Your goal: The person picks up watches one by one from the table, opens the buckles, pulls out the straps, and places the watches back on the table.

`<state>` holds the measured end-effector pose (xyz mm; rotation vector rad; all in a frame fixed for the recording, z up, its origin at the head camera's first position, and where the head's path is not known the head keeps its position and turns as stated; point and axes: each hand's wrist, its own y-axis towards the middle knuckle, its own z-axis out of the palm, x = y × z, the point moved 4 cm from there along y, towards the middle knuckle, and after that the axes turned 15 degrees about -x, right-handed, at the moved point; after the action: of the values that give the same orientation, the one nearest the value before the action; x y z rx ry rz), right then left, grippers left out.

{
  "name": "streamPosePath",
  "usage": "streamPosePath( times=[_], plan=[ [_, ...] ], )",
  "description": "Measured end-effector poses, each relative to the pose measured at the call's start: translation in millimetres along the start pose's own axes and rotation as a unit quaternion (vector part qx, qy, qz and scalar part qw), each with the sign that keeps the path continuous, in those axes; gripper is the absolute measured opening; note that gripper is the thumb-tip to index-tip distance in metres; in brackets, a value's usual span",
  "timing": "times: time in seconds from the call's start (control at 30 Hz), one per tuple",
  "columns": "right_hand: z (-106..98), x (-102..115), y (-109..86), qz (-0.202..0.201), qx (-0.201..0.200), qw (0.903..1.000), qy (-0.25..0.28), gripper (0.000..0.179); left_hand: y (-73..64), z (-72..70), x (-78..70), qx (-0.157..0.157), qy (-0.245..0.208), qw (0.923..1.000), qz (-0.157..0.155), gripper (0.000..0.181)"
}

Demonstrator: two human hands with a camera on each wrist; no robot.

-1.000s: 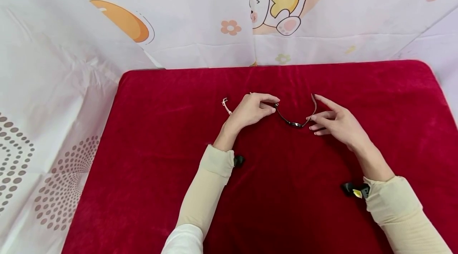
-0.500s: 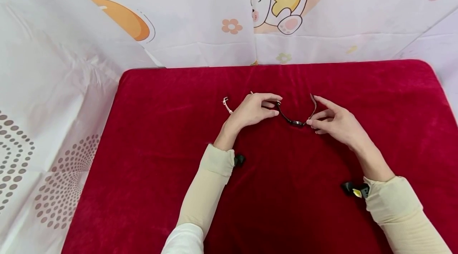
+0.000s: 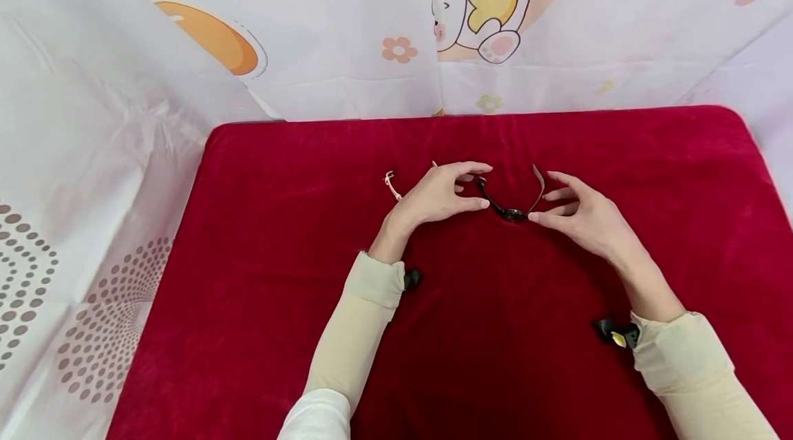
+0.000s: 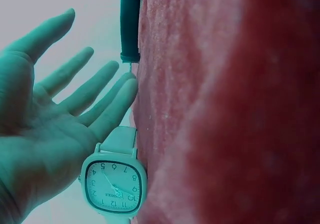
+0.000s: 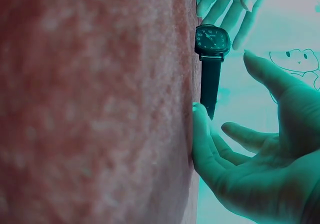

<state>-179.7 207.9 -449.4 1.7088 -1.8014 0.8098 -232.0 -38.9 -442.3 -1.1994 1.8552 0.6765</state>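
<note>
A watch with a dark case [image 3: 513, 215] and a strap curving up at both ends stands on the red cloth between the hands. My left hand [image 3: 436, 192] is beside its buckle end, fingers spread and thumb apart; the left wrist view shows nothing in the palm [image 4: 45, 119]. On the other side, my right hand [image 3: 585, 216] has its fingers loosely bent round the strap's free end without gripping it, thumb tip close to the case. A pale watch [image 4: 114, 184] with a squarish dial lies by the left hand, which partly hides it in the head view.
Red velvety cloth [image 3: 483, 330] covers the table. White printed curtains [image 3: 334, 27] hang behind the table's far edge and along its left side. A small dark device [image 3: 613, 332] sits at the right wrist, another [image 3: 411, 280] at the left.
Both hands have loosened: the left thumb has moved away from its fingers at the buckle end, and the right fingers have come off the strap. The dark watch has shifted only slightly.
</note>
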Motion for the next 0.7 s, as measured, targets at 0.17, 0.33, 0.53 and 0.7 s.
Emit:
streamPosePath(
  times=[0.17,0.33,0.53,0.7],
  plan=[
    [0.8,-0.2,-2.2,-0.013,0.000,0.9999,0.001,0.086,-1.3,1.0,-3.9,-0.011,-0.003,0.9997,0.020,0.062],
    [0.8,4.0,-1.6,-0.042,-0.003,0.9991,0.006,0.089,-2.6,-6.0,-6.9,-0.036,0.023,0.9984,0.037,0.066],
    [-3.5,4.0,-2.9,-0.047,-0.011,0.9984,-0.029,0.093,-8.5,-10.5,-3.1,-0.045,0.072,0.9946,0.060,0.074],
    [-2.9,1.4,-4.8,-0.058,-0.002,0.9968,-0.055,0.101,-14.9,-11.3,1.3,-0.041,0.074,0.9948,0.057,0.079]
  ],
)
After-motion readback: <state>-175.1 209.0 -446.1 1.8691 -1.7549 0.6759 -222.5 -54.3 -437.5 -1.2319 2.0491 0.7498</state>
